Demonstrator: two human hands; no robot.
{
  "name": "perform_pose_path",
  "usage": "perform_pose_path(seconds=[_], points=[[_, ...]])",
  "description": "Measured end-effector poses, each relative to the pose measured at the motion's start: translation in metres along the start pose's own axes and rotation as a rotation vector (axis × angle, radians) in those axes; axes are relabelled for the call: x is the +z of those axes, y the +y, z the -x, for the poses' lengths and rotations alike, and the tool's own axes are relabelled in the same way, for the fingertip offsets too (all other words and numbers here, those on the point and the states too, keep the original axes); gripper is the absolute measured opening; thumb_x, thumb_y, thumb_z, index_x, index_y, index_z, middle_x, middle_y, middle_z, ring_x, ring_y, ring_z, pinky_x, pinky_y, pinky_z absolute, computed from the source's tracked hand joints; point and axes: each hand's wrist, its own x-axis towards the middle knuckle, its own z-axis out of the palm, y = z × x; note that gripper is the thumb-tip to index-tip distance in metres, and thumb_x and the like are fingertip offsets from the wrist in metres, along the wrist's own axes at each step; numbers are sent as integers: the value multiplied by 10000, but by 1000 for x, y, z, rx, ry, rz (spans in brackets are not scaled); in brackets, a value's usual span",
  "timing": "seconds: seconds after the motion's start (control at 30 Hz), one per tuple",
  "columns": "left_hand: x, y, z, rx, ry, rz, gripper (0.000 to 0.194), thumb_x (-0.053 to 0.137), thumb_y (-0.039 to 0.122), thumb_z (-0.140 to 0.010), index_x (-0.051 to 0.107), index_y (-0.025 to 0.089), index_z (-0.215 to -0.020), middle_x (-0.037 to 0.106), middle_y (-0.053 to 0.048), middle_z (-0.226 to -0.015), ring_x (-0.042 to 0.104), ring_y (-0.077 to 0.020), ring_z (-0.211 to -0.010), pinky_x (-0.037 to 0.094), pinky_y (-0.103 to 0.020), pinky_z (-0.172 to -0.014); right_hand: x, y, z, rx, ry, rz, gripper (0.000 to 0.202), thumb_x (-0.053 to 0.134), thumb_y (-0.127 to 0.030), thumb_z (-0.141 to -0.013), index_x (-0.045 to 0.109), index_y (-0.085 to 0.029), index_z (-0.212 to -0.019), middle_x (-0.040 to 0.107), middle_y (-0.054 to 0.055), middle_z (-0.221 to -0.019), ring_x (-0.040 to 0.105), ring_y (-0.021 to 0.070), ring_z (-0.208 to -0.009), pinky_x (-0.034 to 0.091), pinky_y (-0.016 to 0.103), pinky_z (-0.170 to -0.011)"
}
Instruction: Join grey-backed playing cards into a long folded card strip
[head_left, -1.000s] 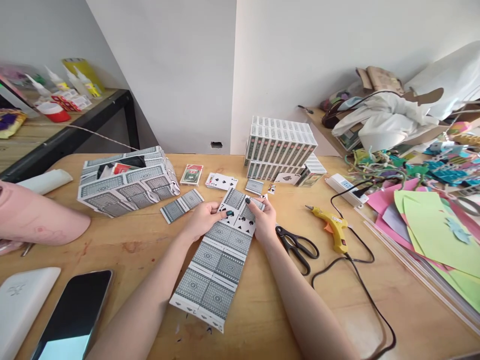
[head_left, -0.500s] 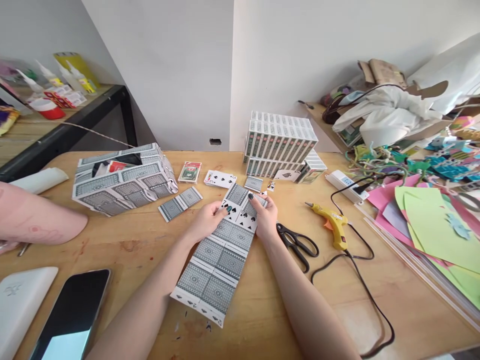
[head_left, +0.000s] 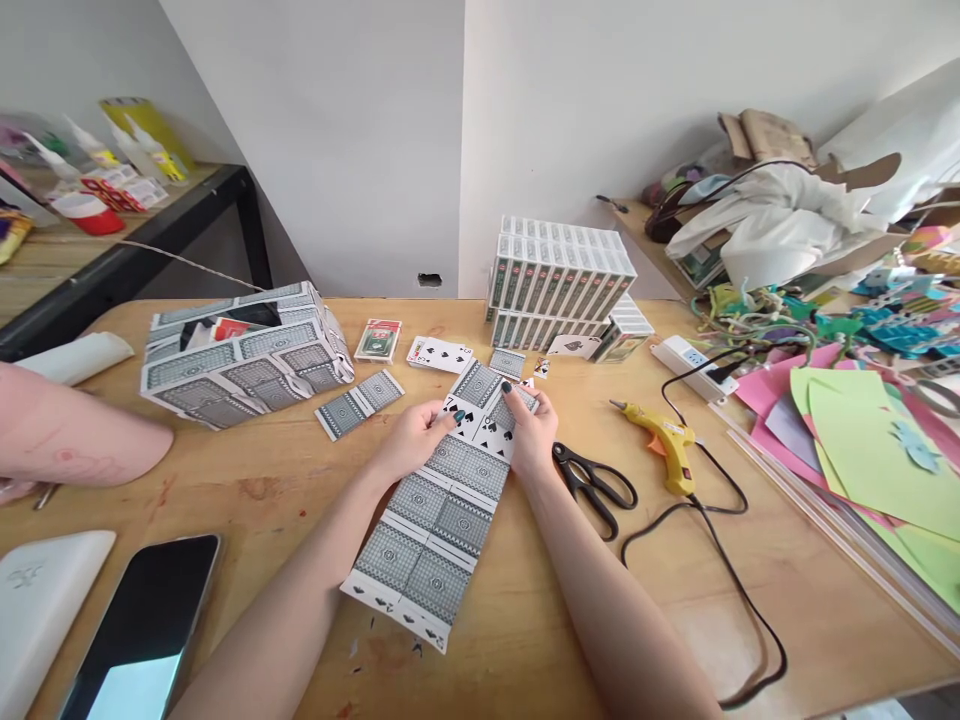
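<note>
A long panel of joined playing cards [head_left: 424,515] slants across the table in front of me, mostly patterned backs, with spade faces showing near its far end. My left hand [head_left: 415,440] grips its left edge, thumb on top beside a seven of spades. On the opposite edge, my right hand [head_left: 531,428] pinches the panel with its thumb over a card back; the fingers beneath are partly hidden. Black-handled scissors [head_left: 596,485] lie just right of my right wrist. Left of the panel's far end rest two joined cards [head_left: 360,404].
A box covered in cards [head_left: 247,365] stands at left, near a phone [head_left: 142,620]. Stacked card decks [head_left: 559,275] stand at the back. A yellow glue gun [head_left: 660,445] with its cord, a power strip [head_left: 694,368] and coloured paper [head_left: 862,430] occupy the right.
Both hands keep their hold on the card panel, which has hardly moved. The view has shifted very slightly.
</note>
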Motion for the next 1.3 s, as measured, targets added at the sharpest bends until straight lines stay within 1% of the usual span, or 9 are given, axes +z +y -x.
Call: perform_pose_path(seconds=[0.1,0.27,0.33,0.43,0.7,0.9,1.07,1.3], points=[[0,2,1,-5,1,11,293,548,431,-763,607,147,-803,625,-4,-714,538,-135,-629,395,-217,-538,-1,0,-1,3,-1,3,359,768,-345,-551,546,-178,-779,664,-3,-695,620,149,-609,519,277,-604],[0,7,4,-38,-22,66,230,575,375,-742,603,148,-724,619,5,-649,519,-121,-554,370,-213,-489,-3,-3,-7,27,24,-28,370,774,-348,-547,516,-199,-766,637,-37,-633,602,137,-545,520,285,-576],[0,8,5,-38,-29,84,222,580,370,-739,603,150,-712,625,4,-647,525,-123,-553,374,-215,-491,-4,-4,-9,26,-5,-26,372,773,-351,-548,513,-199,-768,633,-37,-626,610,142,-561,522,289,-589],[0,9,5,-42,-21,89,218,576,367,-745,606,152,-723,632,3,-652,536,-126,-560,386,-219,-506,-3,-4,-9,24,-49,-13,359,775,-337,-544,531,-189,-763,638,-32,-644,615,138,-594,519,280,-621],[0,2,4,-50,-21,85,282,576,417,-749,627,148,-817,662,-19,-742,574,-149,-637,406,-227,-540,-5,-4,-9,53,-96,-4,340,776,-321,-550,551,-185,-765,661,-22,-688,617,139,-592,508,279,-602],[-1,4,4,-56,-23,105,263,580,405,-751,634,150,-786,649,-8,-709,553,-135,-608,395,-217,-521,-6,-2,-11,60,-114,44,356,773,-337,-544,545,-189,-775,661,-19,-670,618,151,-577,514,283,-571],[-1,6,4,-64,-19,94,258,584,398,-741,637,147,-764,654,-18,-709,560,-143,-613,407,-221,-521,-7,-1,-11,68,-126,32,345,769,-343,-553,564,-195,-788,660,-13,-677,618,155,-579,512,280,-556],[-1,8,4,-71,15,114,246,599,390,-718,643,149,-740,651,-8,-682,543,-135,-570,395,-227,-515,-7,0,-11,46,-131,66,362,758,-354,-565,573,-199,-834,668,-13,-727,629,157,-629,522,289,-613]])
